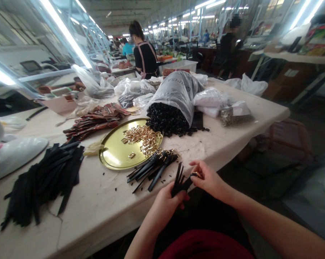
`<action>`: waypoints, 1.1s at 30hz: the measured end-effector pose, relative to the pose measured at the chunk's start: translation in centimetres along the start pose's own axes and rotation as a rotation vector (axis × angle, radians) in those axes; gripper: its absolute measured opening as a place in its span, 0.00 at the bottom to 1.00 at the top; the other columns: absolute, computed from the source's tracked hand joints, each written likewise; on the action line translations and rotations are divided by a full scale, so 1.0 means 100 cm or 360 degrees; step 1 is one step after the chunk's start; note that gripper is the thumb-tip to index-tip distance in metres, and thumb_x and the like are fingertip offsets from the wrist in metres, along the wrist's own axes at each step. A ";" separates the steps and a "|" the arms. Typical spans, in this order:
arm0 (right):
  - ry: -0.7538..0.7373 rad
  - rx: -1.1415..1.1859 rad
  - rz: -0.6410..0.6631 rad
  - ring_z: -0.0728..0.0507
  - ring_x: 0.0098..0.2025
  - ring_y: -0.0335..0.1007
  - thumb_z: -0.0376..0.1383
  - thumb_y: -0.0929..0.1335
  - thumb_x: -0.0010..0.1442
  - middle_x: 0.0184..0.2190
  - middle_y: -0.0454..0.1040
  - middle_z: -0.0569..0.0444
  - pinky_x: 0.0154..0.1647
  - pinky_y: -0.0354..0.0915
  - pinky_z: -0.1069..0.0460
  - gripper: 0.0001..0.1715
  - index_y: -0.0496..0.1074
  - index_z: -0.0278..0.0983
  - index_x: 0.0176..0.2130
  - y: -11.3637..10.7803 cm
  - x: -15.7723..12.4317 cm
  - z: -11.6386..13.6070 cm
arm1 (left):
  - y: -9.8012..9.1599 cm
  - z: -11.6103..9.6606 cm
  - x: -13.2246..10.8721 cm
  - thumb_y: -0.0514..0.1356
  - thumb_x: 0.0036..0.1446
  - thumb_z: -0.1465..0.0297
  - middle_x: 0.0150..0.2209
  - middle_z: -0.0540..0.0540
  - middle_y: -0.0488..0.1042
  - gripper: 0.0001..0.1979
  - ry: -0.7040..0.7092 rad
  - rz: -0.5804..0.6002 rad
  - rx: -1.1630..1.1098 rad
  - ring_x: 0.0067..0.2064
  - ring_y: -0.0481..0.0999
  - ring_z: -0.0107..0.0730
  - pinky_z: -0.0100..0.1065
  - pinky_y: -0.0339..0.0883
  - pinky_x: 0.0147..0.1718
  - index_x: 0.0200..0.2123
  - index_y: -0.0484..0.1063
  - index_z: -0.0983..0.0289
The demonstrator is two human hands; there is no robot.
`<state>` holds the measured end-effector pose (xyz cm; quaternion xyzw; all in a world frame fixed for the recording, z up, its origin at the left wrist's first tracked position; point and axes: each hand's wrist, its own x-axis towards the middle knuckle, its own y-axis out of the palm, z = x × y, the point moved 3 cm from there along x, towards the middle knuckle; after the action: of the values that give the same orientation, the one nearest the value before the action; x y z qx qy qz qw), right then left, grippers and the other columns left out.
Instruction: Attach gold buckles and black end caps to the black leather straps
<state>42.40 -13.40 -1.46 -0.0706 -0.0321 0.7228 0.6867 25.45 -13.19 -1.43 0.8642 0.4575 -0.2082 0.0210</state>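
Note:
My left hand [167,199] is closed around several narrow black straps [178,180] just off the table's front edge. The fingers of my right hand [204,176] pinch the end of one black strap, where a small gold metal piece [195,174] shows. Its exact shape is too small to tell. On the table near my hands lies a bundle of black straps [151,171] with gold hardware at their far ends. Behind it a round gold tray [112,156] holds a heap of small gold buckles [140,136].
A plastic bag [175,88] spills small black pieces [166,118] beside the tray. More black straps [43,183] lie at left, near brown strips [96,120]. Clear bags [236,113] sit at back right. A person in an apron [146,57] is beyond the table.

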 end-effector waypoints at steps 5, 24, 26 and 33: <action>0.0022 0.0005 0.0284 0.47 0.33 0.66 0.33 0.66 0.52 0.31 0.70 0.55 0.35 0.62 0.53 0.07 0.67 0.35 0.35 0.003 -0.003 0.003 | 0.008 -0.003 0.003 0.56 0.50 0.69 0.29 0.51 0.75 0.14 0.0066 -0.0054 0.0115 0.24 0.69 0.26 0.27 0.60 0.22 0.42 0.69 0.64; -0.0133 -0.0520 0.0276 0.48 0.33 0.65 0.25 0.66 0.49 0.29 0.69 0.57 0.33 0.60 0.55 0.08 0.68 0.36 0.30 0.014 0.005 -0.004 | 0.003 0.019 0.025 0.58 0.48 0.71 0.25 0.50 0.72 0.09 -0.0065 -0.0169 -0.0065 0.24 0.70 0.27 0.27 0.62 0.24 0.35 0.71 0.65; -0.0054 -0.0472 0.0326 0.48 0.33 0.66 0.26 0.65 0.50 0.30 0.70 0.56 0.33 0.60 0.54 0.07 0.68 0.36 0.30 0.012 0.008 -0.008 | 0.005 0.019 0.028 0.57 0.49 0.71 0.25 0.49 0.72 0.09 -0.0035 -0.0148 -0.0015 0.24 0.70 0.27 0.27 0.62 0.24 0.36 0.71 0.64; 0.0196 -0.0219 0.0353 0.46 0.31 0.66 0.34 0.67 0.52 0.31 0.72 0.54 0.31 0.61 0.53 0.09 0.67 0.35 0.37 0.004 0.020 -0.018 | -0.013 0.022 0.026 0.56 0.50 0.67 0.24 0.49 0.71 0.08 -0.0043 -0.0191 0.0234 0.23 0.69 0.28 0.27 0.58 0.21 0.33 0.70 0.64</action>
<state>42.15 -11.55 -3.46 -0.1648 -0.0315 0.7847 0.5967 24.93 -10.91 -4.24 0.8316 0.4915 -0.2537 -0.0489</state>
